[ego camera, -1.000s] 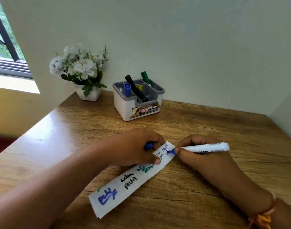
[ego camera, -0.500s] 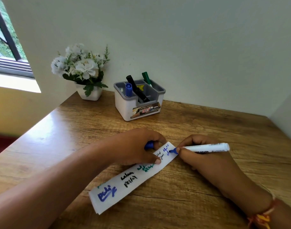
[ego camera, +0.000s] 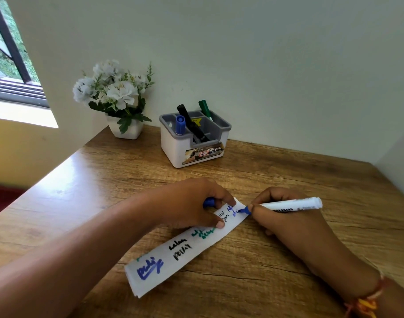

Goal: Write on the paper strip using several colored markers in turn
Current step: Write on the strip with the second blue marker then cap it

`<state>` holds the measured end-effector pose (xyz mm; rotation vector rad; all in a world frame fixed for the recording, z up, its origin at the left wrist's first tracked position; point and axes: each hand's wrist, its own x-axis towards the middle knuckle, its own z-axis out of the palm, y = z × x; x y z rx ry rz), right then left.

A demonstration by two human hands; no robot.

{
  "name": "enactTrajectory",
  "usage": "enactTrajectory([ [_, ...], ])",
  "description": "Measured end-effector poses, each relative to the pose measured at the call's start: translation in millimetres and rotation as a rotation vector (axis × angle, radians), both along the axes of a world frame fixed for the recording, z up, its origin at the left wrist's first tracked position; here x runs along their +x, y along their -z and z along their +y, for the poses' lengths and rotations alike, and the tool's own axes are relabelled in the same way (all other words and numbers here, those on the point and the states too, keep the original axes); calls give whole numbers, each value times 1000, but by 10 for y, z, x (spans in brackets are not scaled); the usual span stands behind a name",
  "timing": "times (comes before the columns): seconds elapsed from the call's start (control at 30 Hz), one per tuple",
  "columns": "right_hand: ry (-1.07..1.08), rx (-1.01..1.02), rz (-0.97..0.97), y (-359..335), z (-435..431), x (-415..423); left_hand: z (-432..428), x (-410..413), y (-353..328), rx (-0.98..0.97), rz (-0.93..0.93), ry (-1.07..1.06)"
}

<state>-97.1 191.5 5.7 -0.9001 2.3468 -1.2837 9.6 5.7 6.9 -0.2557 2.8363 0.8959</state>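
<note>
A white paper strip [ego camera: 196,253] lies diagonally on the wooden table [ego camera: 265,271], bearing blue, black and green writing. My left hand [ego camera: 194,203] presses on its far end, thumb on the paper, and holds the blue marker cap [ego camera: 209,201]. My right hand [ego camera: 281,216] grips a white marker [ego camera: 290,204] whose blue tip touches the strip's far end beside fresh blue marks. A white and grey holder [ego camera: 194,145] at the back keeps a blue marker [ego camera: 180,125], a black marker [ego camera: 190,122] and a green marker [ego camera: 205,107].
A white pot of white flowers [ego camera: 118,99] stands in the back left corner by the wall. A window [ego camera: 10,65] is at the far left. The table's left edge runs diagonally; a wall corner closes the right side.
The blue writing at the strip's far end has grown, and the marker tip has shifted slightly along the paper. My left hand has stayed in place.
</note>
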Motion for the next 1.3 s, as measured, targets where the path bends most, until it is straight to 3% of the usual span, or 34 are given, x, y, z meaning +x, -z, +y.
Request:
enactTrajectory([
  [1.3, 33, 45, 26, -21, -9, 16, 5, -7, -24, -7, -15, 7],
])
